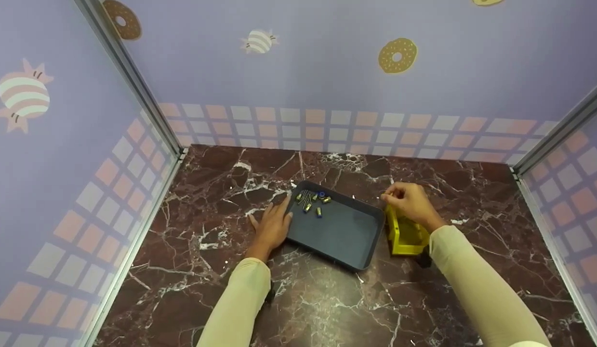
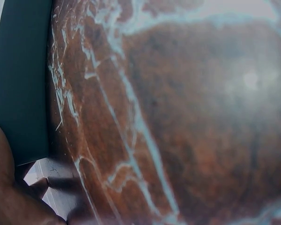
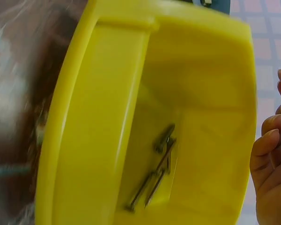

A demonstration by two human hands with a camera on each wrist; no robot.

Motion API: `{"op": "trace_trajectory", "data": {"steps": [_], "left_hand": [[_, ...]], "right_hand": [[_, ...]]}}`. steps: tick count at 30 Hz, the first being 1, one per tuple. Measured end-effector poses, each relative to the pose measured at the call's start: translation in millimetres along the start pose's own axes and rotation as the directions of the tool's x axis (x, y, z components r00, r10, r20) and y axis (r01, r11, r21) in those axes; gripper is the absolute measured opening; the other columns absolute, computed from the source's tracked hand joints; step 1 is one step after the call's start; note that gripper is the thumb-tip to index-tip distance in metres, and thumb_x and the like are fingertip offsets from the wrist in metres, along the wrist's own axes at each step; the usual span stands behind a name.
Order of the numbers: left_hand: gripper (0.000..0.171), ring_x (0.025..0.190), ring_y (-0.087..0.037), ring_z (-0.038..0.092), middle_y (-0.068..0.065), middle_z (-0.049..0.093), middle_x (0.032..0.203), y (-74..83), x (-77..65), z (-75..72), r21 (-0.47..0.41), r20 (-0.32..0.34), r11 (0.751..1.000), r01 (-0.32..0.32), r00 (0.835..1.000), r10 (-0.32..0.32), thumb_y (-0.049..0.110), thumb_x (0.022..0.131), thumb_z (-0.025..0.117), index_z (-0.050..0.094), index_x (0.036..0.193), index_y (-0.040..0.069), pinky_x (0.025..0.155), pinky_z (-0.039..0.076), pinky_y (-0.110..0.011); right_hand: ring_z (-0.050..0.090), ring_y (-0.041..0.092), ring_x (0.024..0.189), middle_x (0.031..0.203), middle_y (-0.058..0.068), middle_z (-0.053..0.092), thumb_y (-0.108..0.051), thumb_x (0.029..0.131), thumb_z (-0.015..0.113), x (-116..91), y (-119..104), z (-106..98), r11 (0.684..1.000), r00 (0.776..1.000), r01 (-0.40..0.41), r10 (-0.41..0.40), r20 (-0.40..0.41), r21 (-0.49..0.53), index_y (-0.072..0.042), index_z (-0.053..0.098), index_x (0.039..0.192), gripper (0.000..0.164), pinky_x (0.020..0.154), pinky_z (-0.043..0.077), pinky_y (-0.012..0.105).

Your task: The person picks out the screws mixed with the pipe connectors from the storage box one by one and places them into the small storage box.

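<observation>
My left hand rests against the left edge of a dark grey tray, its fingers fairly straight along the rim. In the tray's far left part lie several thin metal screws or nails and small blue-and-yellow cylindrical pieces. To the right of the tray stands a yellow bin. My right hand is over the bin's far end with fingers curled and tips close together. Whether anything small sits between those fingertips is unclear. Several dark screws or nails lie inside the bin in the right wrist view.
The brown marbled tabletop extends around the tray and bin. Patterned purple walls enclose it at the back and both sides, with metal posts at the corners.
</observation>
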State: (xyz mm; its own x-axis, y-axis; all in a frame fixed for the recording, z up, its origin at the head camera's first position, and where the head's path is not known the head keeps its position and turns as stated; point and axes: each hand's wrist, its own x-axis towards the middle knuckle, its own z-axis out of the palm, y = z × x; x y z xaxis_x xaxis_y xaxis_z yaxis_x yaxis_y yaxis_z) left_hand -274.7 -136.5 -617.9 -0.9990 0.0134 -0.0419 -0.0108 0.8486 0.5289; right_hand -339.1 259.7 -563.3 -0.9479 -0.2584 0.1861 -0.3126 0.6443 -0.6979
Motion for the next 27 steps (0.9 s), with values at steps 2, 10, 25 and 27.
{"op": "trace_trajectory", "data": {"steps": [2,10,25,27], "left_hand": [[0.055,0.156,-0.028,0.029,0.002,0.051,0.155,0.4,0.0,0.0,0.011,-0.002,1.000,-0.003,1.000,0.003,0.043,0.109,0.042,0.025,0.162,0.041,0.115,-0.004,-0.080],[0.055,0.155,-0.029,0.029,0.001,0.051,0.156,1.2,-0.4,0.9,0.027,0.015,1.000,-0.004,1.000,0.004,0.044,0.109,0.040,0.026,0.162,0.041,0.115,-0.003,-0.081],[0.055,0.155,-0.031,0.030,-0.001,0.050,0.156,-0.3,0.0,-2.3,0.034,0.015,0.999,-0.008,1.000,0.008,0.042,0.110,0.041,0.026,0.162,0.038,0.114,-0.001,-0.083],[0.055,0.155,-0.031,0.030,-0.001,0.050,0.156,0.4,-0.5,-2.6,0.032,0.013,0.999,-0.008,1.000,0.008,0.042,0.109,0.041,0.027,0.162,0.038,0.114,-0.001,-0.082]], "right_hand": [[0.055,0.014,0.062,0.071,0.001,0.064,-0.026,0.094,0.077,3,-4,5,1.000,1.000,0.015,-0.015,0.007,0.012,-0.016,0.076,0.088,0.012,0.053,0.045,0.024],[0.055,0.017,0.062,0.073,0.003,0.064,-0.027,0.092,0.078,13,-22,24,0.996,0.999,0.005,-0.009,0.044,0.086,-0.015,0.076,0.089,0.012,0.053,0.047,0.025],[0.056,0.015,0.065,0.074,-0.001,0.067,-0.026,0.092,0.078,39,-50,64,0.992,0.992,0.101,-0.107,0.067,0.080,-0.016,0.077,0.091,0.010,0.058,0.046,0.026],[0.057,0.015,0.062,0.074,0.000,0.067,-0.027,0.093,0.077,41,-53,70,0.991,0.991,0.093,-0.102,0.084,0.098,-0.016,0.077,0.093,0.011,0.057,0.048,0.027]]}}
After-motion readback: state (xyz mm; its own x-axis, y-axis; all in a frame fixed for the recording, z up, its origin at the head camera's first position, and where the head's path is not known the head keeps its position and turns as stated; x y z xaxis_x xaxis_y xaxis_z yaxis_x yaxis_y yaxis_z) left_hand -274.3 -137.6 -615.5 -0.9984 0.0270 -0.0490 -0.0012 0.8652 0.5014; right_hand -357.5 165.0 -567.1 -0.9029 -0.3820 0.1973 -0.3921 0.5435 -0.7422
